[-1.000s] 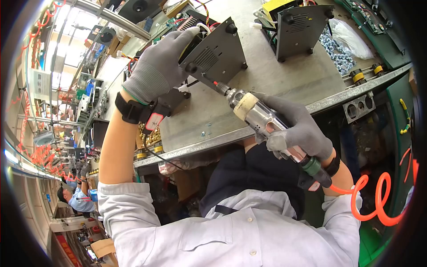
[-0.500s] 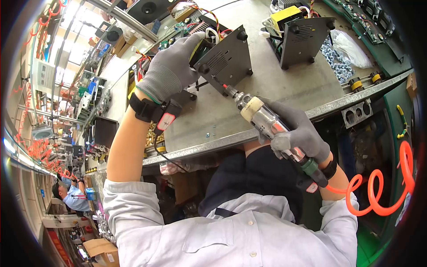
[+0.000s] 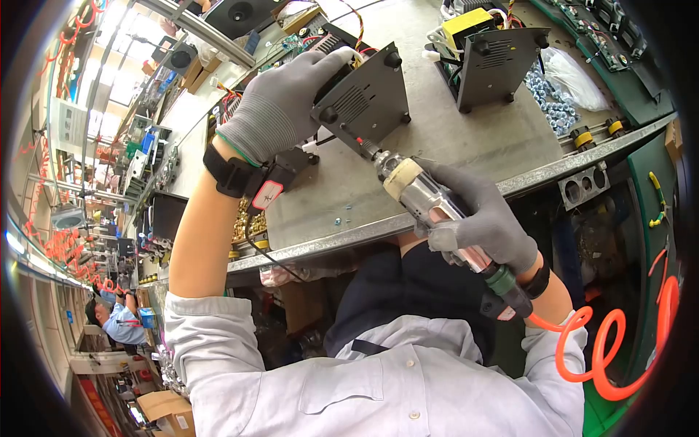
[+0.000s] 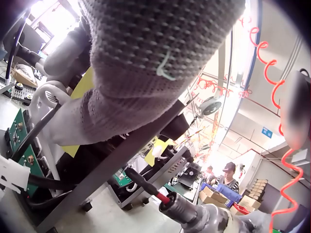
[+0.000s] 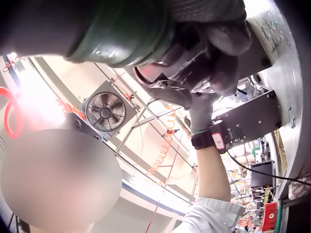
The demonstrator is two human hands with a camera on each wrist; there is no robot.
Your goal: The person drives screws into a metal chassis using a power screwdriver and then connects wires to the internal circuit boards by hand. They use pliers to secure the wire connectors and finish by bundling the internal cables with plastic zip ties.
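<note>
From the head camera, I see a metal tabletop (image 3: 451, 160) with a bright front edge and the person bent over it, both hands in grey gloves. The left hand (image 3: 284, 102) grips a black-panelled unit (image 3: 371, 95), which stands tilted on the tabletop. The right hand (image 3: 491, 222) is wrapped round a power screwdriver (image 3: 422, 193), its bit close by the panel's lower edge; whether they touch I can't tell. A second unit (image 3: 495, 65) with a yellow top stands apart to the right, near a heap of silvery-blue fasteners (image 3: 551, 109) and a clear plastic bag (image 3: 575, 79). A few loose bits (image 3: 341, 219) lie near the front edge, and an orange coiled hose (image 3: 611, 349) hangs at the right. Far left, a person in a blue shirt (image 3: 124, 324) works along the bright, crowded room.

From the left wrist, knitted glove fills the top, fingers hooked over the panel beside a yellow sheet (image 4: 70, 149) and a green circuit board (image 4: 22, 145). Beyond, someone in a cap (image 4: 228, 170) is by blue bins (image 4: 228, 193).

From the right wrist, gloved fingers curl round the dark tool body; a square fan (image 5: 105, 111) hangs overhead.
</note>
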